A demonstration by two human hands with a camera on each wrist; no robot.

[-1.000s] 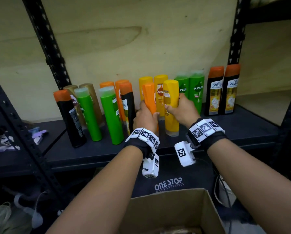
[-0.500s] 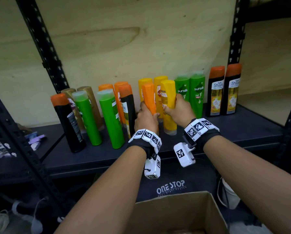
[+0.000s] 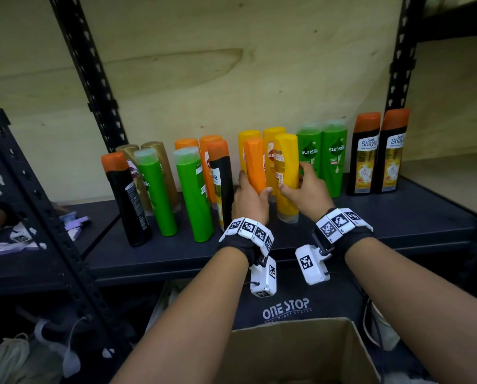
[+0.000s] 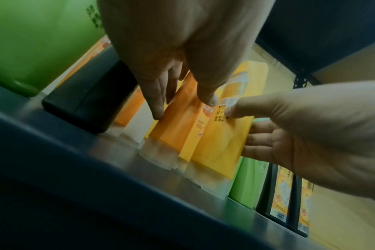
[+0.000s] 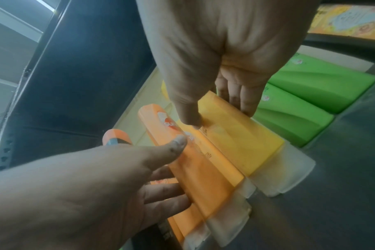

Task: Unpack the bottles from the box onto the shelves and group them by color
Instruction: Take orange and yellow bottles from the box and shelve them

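On the dark shelf (image 3: 398,217) my left hand (image 3: 252,189) grips an orange bottle (image 3: 255,164) low down, thumb on one face and fingers on the other, as the left wrist view shows (image 4: 178,121). The bottle leans slightly left, and its clear cap rests on the shelf. Beside it, my right hand (image 3: 294,177) holds a yellow bottle (image 3: 285,162) that stands cap down. The thumb presses its label and the fingers reach round its far side (image 5: 235,135). The two bottles touch. Two more yellow bottles (image 3: 249,145) stand behind them.
Green bottles (image 3: 334,159) and black orange-capped bottles (image 3: 366,153) stand to the right. To the left stand orange, green, black and gold bottles (image 3: 193,189). The open cardboard box (image 3: 301,350) sits below the shelf's front edge. Black uprights (image 3: 93,79) flank the bay.
My right hand's tight wrap round the yellow bottle has loosened, and its fingers now spread. The left hand keeps its hold on the orange bottle. Both bottles have stayed in nearly the same place.
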